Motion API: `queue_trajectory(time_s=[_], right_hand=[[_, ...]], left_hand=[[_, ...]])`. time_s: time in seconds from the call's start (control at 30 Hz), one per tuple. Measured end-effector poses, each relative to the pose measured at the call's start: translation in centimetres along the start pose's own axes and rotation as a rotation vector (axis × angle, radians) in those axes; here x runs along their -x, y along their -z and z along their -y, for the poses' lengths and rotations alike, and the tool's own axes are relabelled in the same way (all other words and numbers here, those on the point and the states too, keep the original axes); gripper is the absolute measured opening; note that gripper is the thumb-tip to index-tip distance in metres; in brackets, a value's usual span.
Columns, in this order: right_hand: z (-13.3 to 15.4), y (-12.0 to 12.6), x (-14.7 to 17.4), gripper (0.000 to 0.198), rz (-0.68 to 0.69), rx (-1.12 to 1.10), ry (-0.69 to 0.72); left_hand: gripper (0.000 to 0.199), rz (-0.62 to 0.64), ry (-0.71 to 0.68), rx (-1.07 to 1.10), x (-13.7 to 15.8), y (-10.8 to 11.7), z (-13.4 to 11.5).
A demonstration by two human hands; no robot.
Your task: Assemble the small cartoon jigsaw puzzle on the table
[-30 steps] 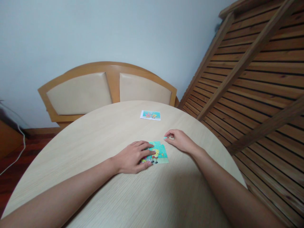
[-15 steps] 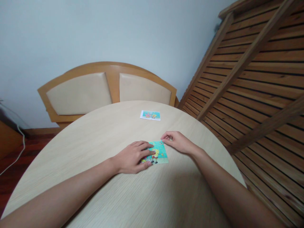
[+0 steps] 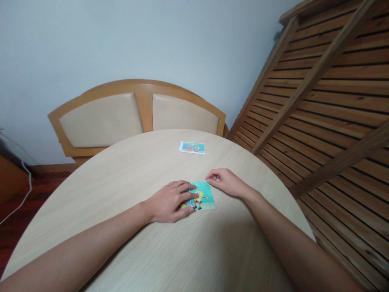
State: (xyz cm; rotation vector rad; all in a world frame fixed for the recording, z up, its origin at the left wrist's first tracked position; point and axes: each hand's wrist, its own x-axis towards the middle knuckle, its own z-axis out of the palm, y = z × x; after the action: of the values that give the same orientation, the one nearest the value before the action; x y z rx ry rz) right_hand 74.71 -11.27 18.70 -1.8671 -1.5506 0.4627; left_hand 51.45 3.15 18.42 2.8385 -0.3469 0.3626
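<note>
A teal cartoon picture [image 3: 207, 196], which looks like a jigsaw puzzle, lies flat on the table and shows a yellow figure. My left hand [image 3: 173, 201] rests flat across its left part, fingers spread, hiding that side. At the far right corner of the picture is my right hand [image 3: 226, 181], its thumb and forefinger drawn together at the corner. Whatever is between those fingertips is too small to make out.
A small card [image 3: 192, 147] with a similar cartoon print lies farther back on the round pale wooden table [image 3: 127, 170]. Behind the table stands a padded wooden headboard [image 3: 103, 119]. A slatted wooden frame [image 3: 328, 97] leans along the right side.
My right hand has shifted very slightly at the picture's corner, and the white-edged patch under its fingertips shows less now. My left hand has stayed in place.
</note>
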Motion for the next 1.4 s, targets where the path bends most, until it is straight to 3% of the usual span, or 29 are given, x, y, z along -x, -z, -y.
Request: queue_trajectory(time_s=[1.4], right_hand=[[0.15,-0.04,0.02,0.013,-0.016,0.182,0.117]], left_hand=[[0.043,0.016,0.008,-0.007,-0.01,-0.03,0.02]])
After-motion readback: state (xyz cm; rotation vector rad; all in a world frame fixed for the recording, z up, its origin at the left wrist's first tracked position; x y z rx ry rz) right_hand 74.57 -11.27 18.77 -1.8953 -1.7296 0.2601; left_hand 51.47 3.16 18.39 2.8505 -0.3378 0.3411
